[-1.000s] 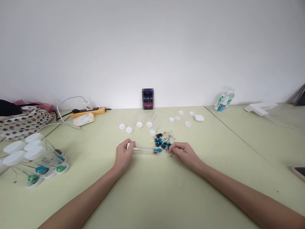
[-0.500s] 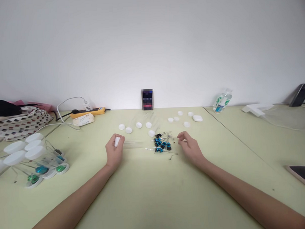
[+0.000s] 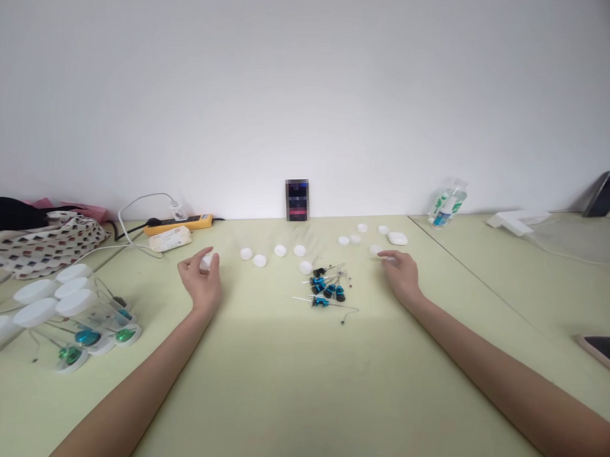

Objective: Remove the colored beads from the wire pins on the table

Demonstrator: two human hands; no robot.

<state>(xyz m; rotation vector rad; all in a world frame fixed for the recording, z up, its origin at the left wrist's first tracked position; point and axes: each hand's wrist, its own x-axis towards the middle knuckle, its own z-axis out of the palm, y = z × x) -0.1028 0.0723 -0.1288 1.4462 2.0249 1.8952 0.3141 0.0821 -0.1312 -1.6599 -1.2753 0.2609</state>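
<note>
My left hand (image 3: 201, 279) is at the left of the middle, thumb and fingers curled around a white cap (image 3: 206, 261) on a clear tube; the tube itself barely shows. My right hand (image 3: 403, 275) is low over the table, fingers stretched toward a loose white cap (image 3: 376, 251) and apparently touching its right edge. Between my hands lies a small heap of blue and black parts with thin metal rods (image 3: 329, 289). Behind the heap lie several clear tubes with white end caps (image 3: 280, 251).
At the left stand several capped clear tubes (image 3: 75, 303) with green and blue parts inside. Behind them are a yellow power strip (image 3: 185, 223) and a patterned cloth (image 3: 45, 244). A bottle (image 3: 447, 207) and white box (image 3: 517, 221) are at the right. A phone (image 3: 297, 201) leans on the wall.
My left hand has moved left and back with the capped tube, away from the heap. My right hand has moved right and slightly back, from beside the heap to the loose caps.
</note>
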